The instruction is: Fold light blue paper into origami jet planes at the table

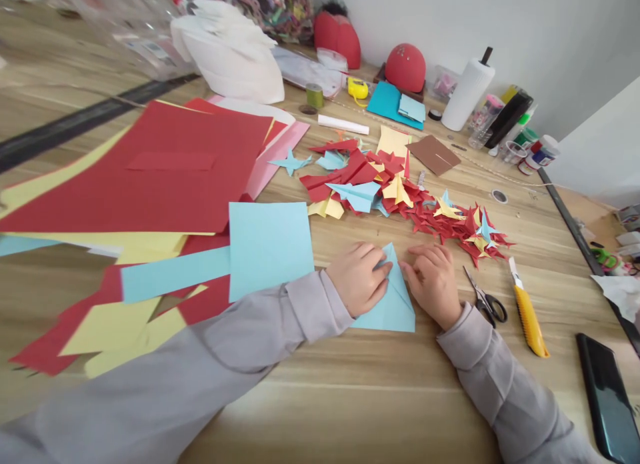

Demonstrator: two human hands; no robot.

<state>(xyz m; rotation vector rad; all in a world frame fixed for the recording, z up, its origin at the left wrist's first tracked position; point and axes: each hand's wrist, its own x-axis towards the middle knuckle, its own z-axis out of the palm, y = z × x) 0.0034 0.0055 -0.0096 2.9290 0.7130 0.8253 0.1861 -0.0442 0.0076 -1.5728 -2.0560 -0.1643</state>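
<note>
A light blue sheet of paper (387, 311), folded to a point at its far end, lies on the table between my hands. My left hand (359, 279) rests over its left side, with bent fingers pressing the folded layers down; part of the paper is hidden beneath. Just off the right slanted edge is my right hand (434, 283), its fingers loosely curled and the thumb apart from the index finger, with nothing visible in it. A flat light blue square (270, 247) lies left of my left hand. Scissors (485, 301) lie to the right of my right hand.
Beyond my hands is a heap of folded red, yellow and blue paper shapes (357, 177). Large red sheets (190, 157) cover the left side. A yellow cutter knife (527, 314) and a black phone (607, 397) lie right. Bottles and jars (537, 151) stand along the wall.
</note>
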